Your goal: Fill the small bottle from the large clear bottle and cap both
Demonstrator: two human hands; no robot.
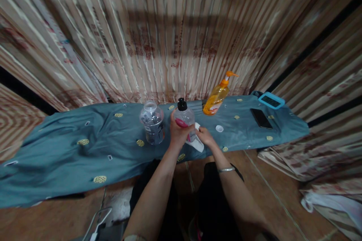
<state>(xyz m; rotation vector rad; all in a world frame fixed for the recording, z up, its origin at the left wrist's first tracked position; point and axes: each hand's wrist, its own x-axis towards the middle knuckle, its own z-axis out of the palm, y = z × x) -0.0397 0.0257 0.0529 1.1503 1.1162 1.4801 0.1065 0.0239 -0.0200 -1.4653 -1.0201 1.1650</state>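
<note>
Black-capped clear bottle (184,117) stands upright near the middle of the cloth-covered bench's (70,150) front edge, left hand (178,132) wrapped around its body. Right hand (205,137), just right, seemingly pinches a white cloth (198,144) against its base.

The table cover (70,150) is matt teal cloth, softly creased. The black-capped bottle (185,118) and the open jar (152,122) look like clear glossy plastic; the pump bottle (217,96) is translucent orange plastic. The phone (260,118) is glossy black. The curtain (169,34) is sheeny striped fabric. The bangle (226,169) is shiny metal.
</note>
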